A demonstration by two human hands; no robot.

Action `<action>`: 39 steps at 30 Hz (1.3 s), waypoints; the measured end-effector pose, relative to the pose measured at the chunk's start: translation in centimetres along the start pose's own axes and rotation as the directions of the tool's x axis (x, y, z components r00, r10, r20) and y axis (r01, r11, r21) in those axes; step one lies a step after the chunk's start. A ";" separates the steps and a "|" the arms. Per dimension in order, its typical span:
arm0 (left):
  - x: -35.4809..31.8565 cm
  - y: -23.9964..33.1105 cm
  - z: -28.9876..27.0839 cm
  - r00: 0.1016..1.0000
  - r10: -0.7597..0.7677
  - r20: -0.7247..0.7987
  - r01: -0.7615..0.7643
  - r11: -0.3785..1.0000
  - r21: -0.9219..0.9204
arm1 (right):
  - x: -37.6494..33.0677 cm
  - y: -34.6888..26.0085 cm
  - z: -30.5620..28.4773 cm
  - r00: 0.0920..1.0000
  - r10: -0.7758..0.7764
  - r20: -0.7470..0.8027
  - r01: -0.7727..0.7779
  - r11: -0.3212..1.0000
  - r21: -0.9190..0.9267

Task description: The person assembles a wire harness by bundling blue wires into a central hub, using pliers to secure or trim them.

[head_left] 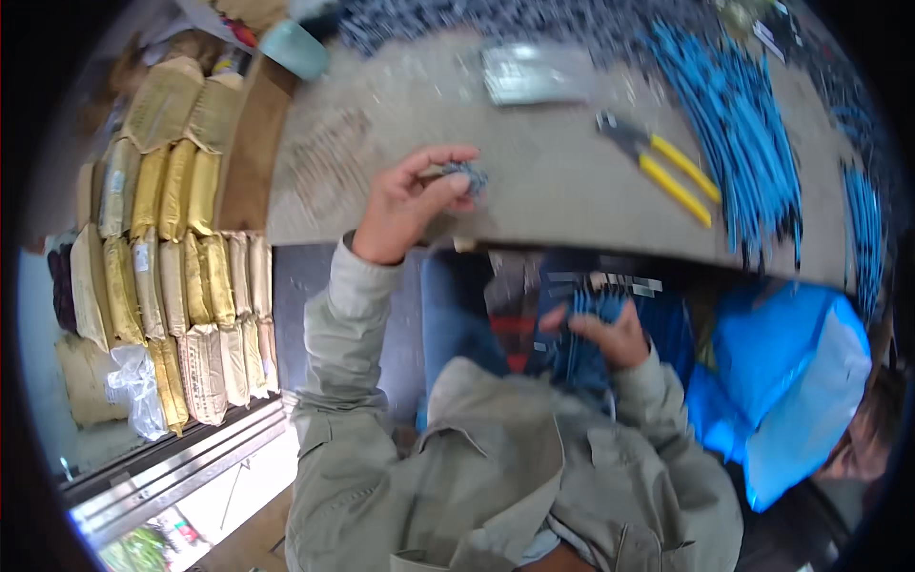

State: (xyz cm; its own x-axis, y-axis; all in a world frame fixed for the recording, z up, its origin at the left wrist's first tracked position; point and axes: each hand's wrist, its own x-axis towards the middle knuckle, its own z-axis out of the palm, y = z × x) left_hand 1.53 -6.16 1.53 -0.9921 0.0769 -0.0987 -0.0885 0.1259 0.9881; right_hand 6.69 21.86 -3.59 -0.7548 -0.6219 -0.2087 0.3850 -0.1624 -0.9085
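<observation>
Hands apart?

Yes, well apart. The left hand (410,195) pinches a small grey cluster (465,175) above the desk (534,143); the right hand (615,334) closes around a bundle of thin blue strips (599,305), just below the desk's front edge. Blur hides how firmly.

What makes that go well?

Probably a light pinch, so no grey bits drop, and the strips' ends kept level with each other.

And farther out?

Yellow-handled pliers (665,170) lie on the desk, beside a larger pile of blue strips (748,143).
</observation>
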 end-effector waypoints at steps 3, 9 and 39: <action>-5.1 -1.7 4.1 0.995 0.015 0.095 0.013 0.960 -0.279 | 0.4 0.2 0.7 0.999 -0.017 0.049 0.017 1.000 -0.006; -8.4 -2.6 9.1 0.992 0.032 0.119 0.024 0.895 -0.445 | -1.7 1.5 1.4 0.992 -0.061 0.111 0.050 0.994 0.098; -10.1 -2.6 13.2 0.988 0.151 0.013 -0.099 0.709 -0.698 | -4.4 1.6 1.8 0.990 -0.142 -0.019 0.143 0.980 0.135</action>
State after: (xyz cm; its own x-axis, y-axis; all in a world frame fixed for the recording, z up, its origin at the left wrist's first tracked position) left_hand 12.94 5.74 -1.63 -0.9929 0.1076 0.0502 -0.0258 -0.6088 0.7929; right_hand 11.59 22.99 -3.49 -0.8119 -0.5777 -0.0843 0.3408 -0.3517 -0.8719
